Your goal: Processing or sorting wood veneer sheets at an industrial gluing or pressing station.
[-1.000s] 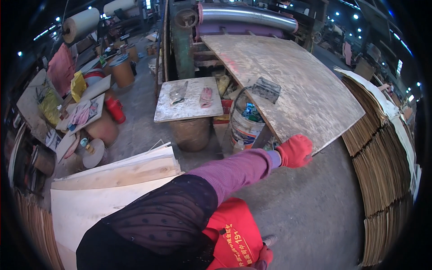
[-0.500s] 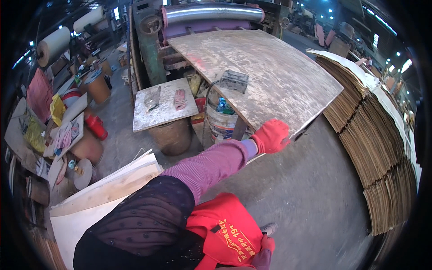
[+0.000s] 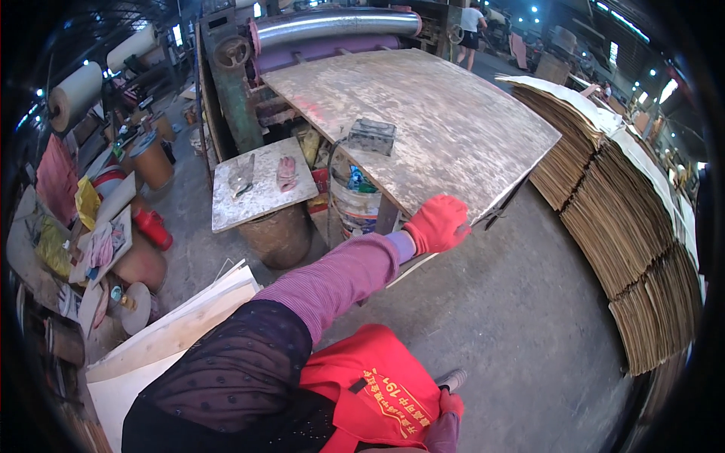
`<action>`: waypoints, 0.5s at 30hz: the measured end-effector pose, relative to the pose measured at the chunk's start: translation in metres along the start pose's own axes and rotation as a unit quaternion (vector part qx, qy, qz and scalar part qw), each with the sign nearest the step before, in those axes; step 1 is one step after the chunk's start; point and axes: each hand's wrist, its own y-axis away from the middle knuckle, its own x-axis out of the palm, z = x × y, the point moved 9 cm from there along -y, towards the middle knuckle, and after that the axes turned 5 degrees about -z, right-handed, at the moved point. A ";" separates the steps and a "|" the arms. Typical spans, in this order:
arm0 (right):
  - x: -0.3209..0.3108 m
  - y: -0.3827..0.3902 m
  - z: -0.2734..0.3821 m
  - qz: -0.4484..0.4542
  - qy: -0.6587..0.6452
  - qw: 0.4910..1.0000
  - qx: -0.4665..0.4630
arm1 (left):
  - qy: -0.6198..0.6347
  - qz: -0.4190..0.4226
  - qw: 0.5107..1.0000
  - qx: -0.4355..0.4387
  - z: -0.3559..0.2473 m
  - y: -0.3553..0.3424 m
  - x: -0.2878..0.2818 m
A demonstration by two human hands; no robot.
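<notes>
My left hand point(image 3: 438, 224), in a red glove, is at the near corner of a large worn board tabletop point(image 3: 453, 113). Its fingers are curled in a fist over the edge, and whatever they grip is hidden. Below that wrist a thin pale strip point(image 3: 412, 270) sticks out, its other end out of sight. My right hand point(image 3: 451, 405), also red-gloved, hangs low beside the red apron point(image 3: 377, 385); its fingers are too small and covered to read. A dark, crusted block point(image 3: 372, 137) lies on the tabletop's left edge.
Rollers point(image 3: 336, 30) of a machine stand beyond the tabletop. To the right rises a tall, curving stack of brown sheets point(image 3: 619, 219). A small board point(image 3: 264, 185) with a glove and a tool rests on a drum. Pale sheets point(image 3: 177, 321) lean at lower left. A person point(image 3: 470, 34) is far back.
The scene has shifted slightly left in view. A person now shows in the far background. More of the pale strip shows below my left wrist; that hand stays at the corner.
</notes>
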 end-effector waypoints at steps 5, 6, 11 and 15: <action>-0.009 0.008 0.006 -0.007 -0.018 1.000 0.010 | 0.000 0.000 1.000 -0.001 0.002 0.002 0.000; -0.009 0.008 0.006 -0.010 -0.021 1.000 0.005 | 0.001 -0.001 1.000 0.001 0.001 0.001 0.000; -0.004 0.003 -0.002 -0.031 -0.019 0.999 -0.003 | 0.002 -0.001 1.000 0.005 -0.002 -0.001 0.000; -0.013 0.009 0.004 -0.073 -0.023 0.997 -0.009 | -0.001 -0.008 1.000 0.006 -0.001 0.001 -0.001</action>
